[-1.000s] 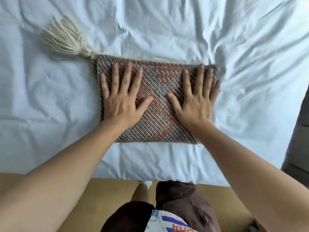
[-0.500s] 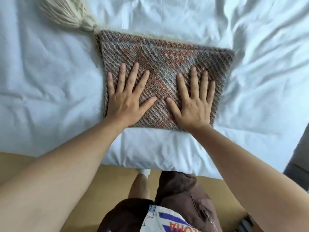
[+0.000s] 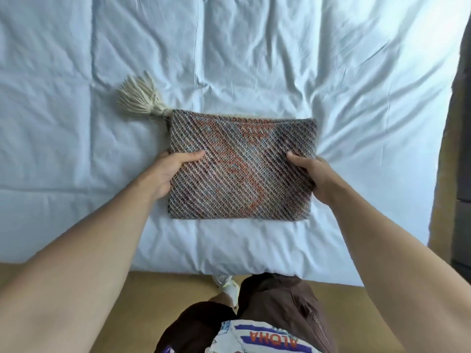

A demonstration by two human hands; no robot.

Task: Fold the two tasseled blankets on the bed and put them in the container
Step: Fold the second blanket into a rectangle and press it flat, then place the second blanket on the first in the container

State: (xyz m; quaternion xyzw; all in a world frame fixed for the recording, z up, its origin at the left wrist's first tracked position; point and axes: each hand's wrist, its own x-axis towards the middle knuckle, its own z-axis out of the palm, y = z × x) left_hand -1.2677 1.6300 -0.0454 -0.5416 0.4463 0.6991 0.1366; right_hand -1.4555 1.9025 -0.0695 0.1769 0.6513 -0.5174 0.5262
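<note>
Gripping the folded blanket (image 3: 242, 166) between them, both hands, left (image 3: 169, 171) and right (image 3: 309, 174), are clasping its side edges on the bed (image 3: 76, 98).

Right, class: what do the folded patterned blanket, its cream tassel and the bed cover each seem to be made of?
Folded multicoloured woven blanket: probably wool or cotton yarn, matte; coarse diagonal ribs show. Cream tassel: loose spun yarn, probably cotton; separate strands fan out. Pale blue bed cover: thin smooth fabric, perhaps cotton; fine creases with a soft sheen.

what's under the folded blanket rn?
The folded blanket lies on the white bed sheet. Left hand and right hand grip its side edges, thumbs on top; fingers underneath are hidden.
</note>
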